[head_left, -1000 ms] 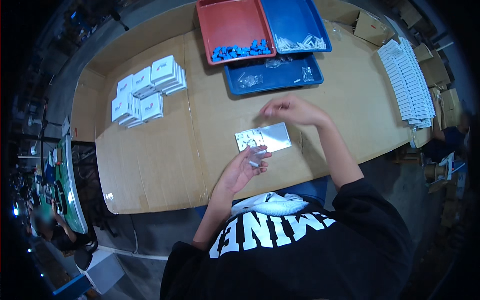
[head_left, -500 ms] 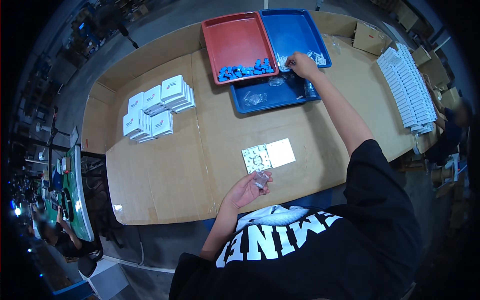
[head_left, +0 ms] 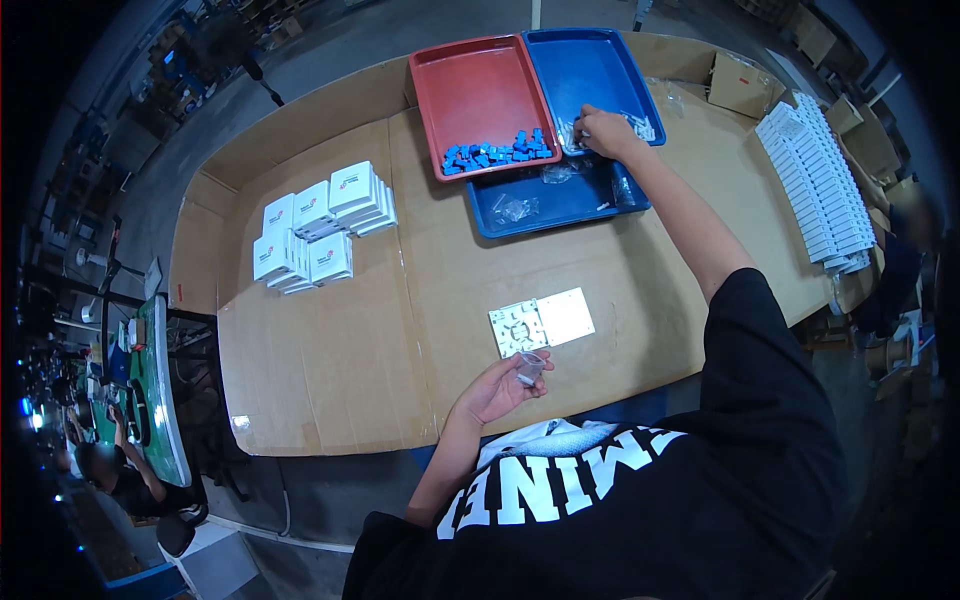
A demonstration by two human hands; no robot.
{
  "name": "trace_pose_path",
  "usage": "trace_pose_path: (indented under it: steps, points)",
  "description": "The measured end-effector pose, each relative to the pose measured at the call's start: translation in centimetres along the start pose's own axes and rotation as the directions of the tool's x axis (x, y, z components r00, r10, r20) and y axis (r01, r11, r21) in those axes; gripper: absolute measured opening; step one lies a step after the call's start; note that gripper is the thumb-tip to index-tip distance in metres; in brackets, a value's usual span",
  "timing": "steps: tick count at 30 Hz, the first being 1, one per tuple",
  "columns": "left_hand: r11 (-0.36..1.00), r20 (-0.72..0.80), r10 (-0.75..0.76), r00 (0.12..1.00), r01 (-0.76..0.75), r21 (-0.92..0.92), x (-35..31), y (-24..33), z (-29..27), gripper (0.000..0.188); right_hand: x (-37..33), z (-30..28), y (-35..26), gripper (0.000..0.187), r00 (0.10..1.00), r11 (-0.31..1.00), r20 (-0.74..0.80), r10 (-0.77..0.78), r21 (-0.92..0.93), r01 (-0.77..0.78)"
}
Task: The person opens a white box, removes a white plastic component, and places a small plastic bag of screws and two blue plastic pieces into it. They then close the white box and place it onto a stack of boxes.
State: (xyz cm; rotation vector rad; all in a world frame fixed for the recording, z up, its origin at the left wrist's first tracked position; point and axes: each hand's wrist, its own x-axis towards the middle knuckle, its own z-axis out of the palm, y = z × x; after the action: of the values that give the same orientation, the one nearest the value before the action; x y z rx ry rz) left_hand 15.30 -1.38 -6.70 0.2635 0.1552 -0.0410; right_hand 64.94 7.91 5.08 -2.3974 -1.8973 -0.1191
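Near the front edge of the table, my left hand (head_left: 497, 390) is closed round a small clear plastic container (head_left: 530, 369), bag-like or cup-like, with something white inside. Just beyond it lies an opened white square case: one half (head_left: 517, 327) shows moulded inner parts, the other is a plain flat panel (head_left: 567, 316). My right hand (head_left: 606, 133) reaches into the front of the upper blue tray (head_left: 585, 75), among small white pieces (head_left: 642, 127). Its fingers are pinched downward, and whatever lies between them is hidden.
Left of the upper blue tray is a red tray (head_left: 480, 85) with blue pieces (head_left: 495, 153). A lower blue tray (head_left: 550, 222) holds clear plastic bags (head_left: 515, 209). White boxes (head_left: 330, 215) stand stacked at left, white cases (head_left: 815, 185) at right. Other people sit at both sides.
The whole view has shifted slightly downward. My right hand stays in the upper blue tray with its fingers lower among the white pieces; my left hand keeps hold of the clear container.
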Motion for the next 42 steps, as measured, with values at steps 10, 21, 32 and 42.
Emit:
trace_pose_path:
  steps: [10,21,32,42]
  points:
    - [1.000,-0.027,-0.005,1.000,0.005,0.009,0.0,0.0,0.1,0.054,0.1,1.2,0.2,0.014,0.999,1.000,-0.043,-0.014,0.019,0.015]
    - [0.999,-0.039,-0.001,0.999,0.000,-0.032,-0.1,0.1,0.2,0.055,-3.6,-1.9,-0.3,0.022,0.905,-0.041,0.079,0.417,0.997,-0.068]
    - [0.967,-0.268,0.244,0.932,-0.254,-0.005,1.3,0.4,4.7,0.048,-20.8,1.4,-17.6,0.019,0.886,-0.178,0.305,0.350,0.950,-0.257]
    - [0.980,-0.291,0.199,0.936,-0.184,0.080,1.7,1.5,6.4,0.045,-22.1,-2.6,-21.5,0.012,0.960,0.188,0.281,0.006,0.942,-0.277]
